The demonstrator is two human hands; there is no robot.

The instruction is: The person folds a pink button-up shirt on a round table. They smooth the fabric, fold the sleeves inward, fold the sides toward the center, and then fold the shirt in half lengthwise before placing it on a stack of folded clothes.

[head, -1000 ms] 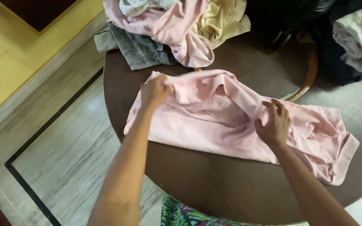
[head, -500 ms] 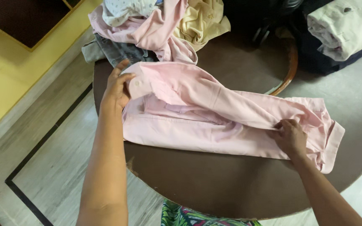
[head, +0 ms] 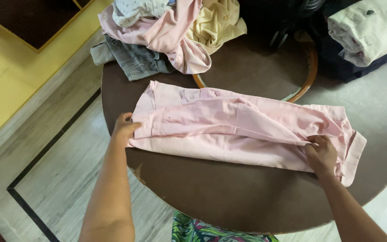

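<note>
The left hand [head: 124, 127] pinches the near left edge of the pink shirt [head: 242, 130], its grip closed on the cloth at about 9 o'clock of the garment. The right hand [head: 322, 154] does the same toward 4 o'clock, fingers clenched on a fold of fabric close to the cuffed end. Between the two grips the shirt lies stretched in a long band across the round brown worktop [head: 229, 197], its length running from 10 o'clock to 4 o'clock.

Judging from how it lies, the lengthwise folding looks largely done: the sides are turned in and the strip is fairly narrow, though ridges and creases run along the middle. It has not been folded across its length, so the garment seems roughly midway to a compact bundle.

At 12 o'clock an unsorted heap of clothes [head: 166, 36] waits on the worktop's far edge, grey, pink and yellow pieces tangled together. At 2 o'clock, off the worktop, a pale folded garment [head: 368, 29] rests on something dark.
</note>
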